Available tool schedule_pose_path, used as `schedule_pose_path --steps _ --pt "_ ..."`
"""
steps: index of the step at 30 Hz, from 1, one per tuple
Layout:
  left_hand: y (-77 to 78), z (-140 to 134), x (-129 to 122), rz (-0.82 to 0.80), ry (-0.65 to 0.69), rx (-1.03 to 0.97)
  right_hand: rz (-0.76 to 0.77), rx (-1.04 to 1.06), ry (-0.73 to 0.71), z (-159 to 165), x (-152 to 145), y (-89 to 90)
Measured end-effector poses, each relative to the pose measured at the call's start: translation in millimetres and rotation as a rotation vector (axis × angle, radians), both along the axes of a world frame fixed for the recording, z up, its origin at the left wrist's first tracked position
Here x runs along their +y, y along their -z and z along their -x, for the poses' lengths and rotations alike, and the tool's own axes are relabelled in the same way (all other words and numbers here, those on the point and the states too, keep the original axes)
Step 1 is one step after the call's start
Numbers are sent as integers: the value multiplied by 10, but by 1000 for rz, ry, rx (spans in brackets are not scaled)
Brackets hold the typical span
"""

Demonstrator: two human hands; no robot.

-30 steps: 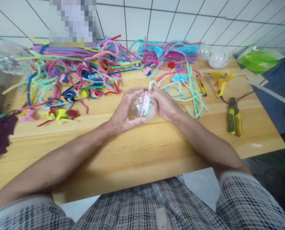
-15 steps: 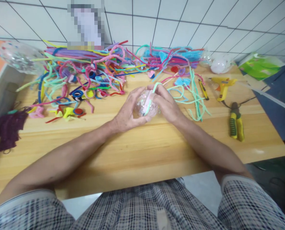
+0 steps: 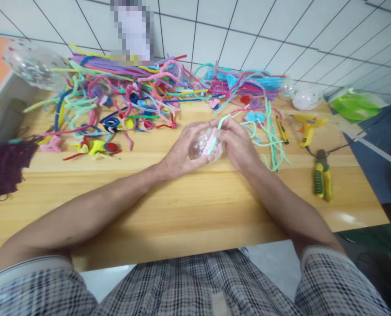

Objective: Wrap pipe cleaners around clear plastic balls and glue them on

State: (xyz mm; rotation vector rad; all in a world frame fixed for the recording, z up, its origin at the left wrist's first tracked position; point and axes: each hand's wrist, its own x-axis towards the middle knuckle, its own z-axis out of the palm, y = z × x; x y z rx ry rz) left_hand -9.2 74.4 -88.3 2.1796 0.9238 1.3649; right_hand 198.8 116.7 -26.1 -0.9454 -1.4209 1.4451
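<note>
A clear ball (image 3: 198, 146) with glittery bits inside sits in my left hand (image 3: 179, 153), whose fingers and thumb wrap round its left side. Across the ball runs a pale pink band (image 3: 209, 143), with a mint-green pipe cleaner (image 3: 224, 119) laid alongside it. My right hand (image 3: 240, 144) is closed on the pipe cleaner, its thumb pressing the strand against the ball. One end of the pipe cleaner sticks up above the right fingers. The right fingertips are partly hidden behind the ball.
Heaped pipe cleaners (image 3: 116, 94) cover the table's back. To the right lie a cutter knife (image 3: 282, 130), a yellow glue gun (image 3: 306, 127) and pliers (image 3: 322, 175). Loose mint strands (image 3: 274, 147) are near my right hand. A purple tassel bundle (image 3: 9, 164) lies far left.
The camera view has shifted slightly. The ball has turned a little in my hands, tilting the pink band and pipe cleaner further right. Both hands keep their hold.
</note>
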Motion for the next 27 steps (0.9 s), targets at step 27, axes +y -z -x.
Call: schedule_pose_path --steps 27 --pt "14 -19 -7 -37 -36 61 -70 -19 57 -2 -13 65"
